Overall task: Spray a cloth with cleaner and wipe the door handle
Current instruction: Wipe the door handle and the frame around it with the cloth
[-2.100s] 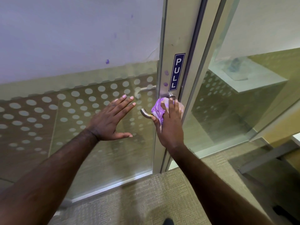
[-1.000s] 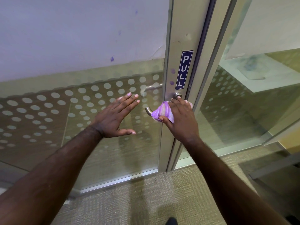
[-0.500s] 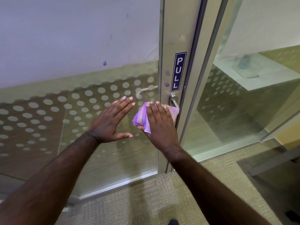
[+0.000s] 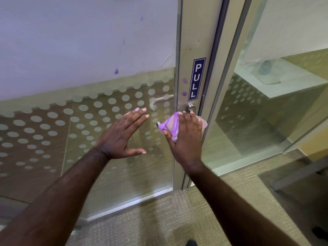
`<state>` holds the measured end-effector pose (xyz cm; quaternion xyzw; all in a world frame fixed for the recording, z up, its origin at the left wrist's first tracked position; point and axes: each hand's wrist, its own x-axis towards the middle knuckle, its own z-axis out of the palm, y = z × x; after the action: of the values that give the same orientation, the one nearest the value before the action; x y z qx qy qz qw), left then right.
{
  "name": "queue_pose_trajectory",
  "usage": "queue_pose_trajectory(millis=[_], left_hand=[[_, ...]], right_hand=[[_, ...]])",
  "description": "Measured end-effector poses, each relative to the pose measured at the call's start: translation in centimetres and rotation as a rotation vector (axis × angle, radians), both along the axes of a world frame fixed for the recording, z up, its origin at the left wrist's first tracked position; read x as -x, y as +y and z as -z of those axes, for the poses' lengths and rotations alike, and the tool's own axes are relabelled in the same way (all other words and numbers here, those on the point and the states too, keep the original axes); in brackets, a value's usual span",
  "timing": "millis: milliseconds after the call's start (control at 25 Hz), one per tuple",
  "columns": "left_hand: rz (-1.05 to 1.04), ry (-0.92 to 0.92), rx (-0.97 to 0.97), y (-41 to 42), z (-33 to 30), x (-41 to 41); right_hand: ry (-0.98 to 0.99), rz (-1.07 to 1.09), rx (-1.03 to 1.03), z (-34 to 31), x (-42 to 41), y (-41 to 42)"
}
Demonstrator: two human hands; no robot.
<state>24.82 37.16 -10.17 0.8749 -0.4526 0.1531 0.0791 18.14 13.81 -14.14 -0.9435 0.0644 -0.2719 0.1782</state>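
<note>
My right hand (image 4: 184,135) is closed around a purple and pale cloth (image 4: 171,126), which is wrapped over the metal lever door handle (image 4: 191,107). Only the handle's round base and its left tip (image 4: 158,124) show; the rest is hidden under the cloth and fingers. My left hand (image 4: 122,135) lies flat and spread on the dotted glass of the door (image 4: 106,110), just left of the handle. No spray bottle is visible.
A blue PULL sign (image 4: 197,79) sits on the aluminium door frame above the handle. A fixed glass panel (image 4: 257,112) stands to the right. Beige carpet (image 4: 159,215) covers the floor below.
My right hand slid the cloth along the lever, out to its left tip half a second ago, then back right toward the base. The left hand stayed pressed on the glass.
</note>
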Motion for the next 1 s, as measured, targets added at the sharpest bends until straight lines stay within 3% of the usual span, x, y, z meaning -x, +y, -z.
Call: queue_pose_trajectory(millis=[200, 400, 720, 1000], left_hand=[[0.012, -0.004, 0.011, -0.1, 0.1, -0.1], [0.026, -0.036, 0.023, -0.1, 0.2, -0.2], [-0.003, -0.006, 0.007, -0.1, 0.0, 0.0], [-0.012, -0.001, -0.014, 0.0, 0.1, -0.1]], right_hand=[[-0.011, -0.041, 0.186, 0.3, -0.4, 3.8], [-0.097, -0.25, 0.396, 1.1, -0.3, 0.0], [-0.051, -0.405, 0.172, 0.2, -1.8, -8.7], [-0.1, 0.049, -0.301, 0.2, -0.1, -0.3]])
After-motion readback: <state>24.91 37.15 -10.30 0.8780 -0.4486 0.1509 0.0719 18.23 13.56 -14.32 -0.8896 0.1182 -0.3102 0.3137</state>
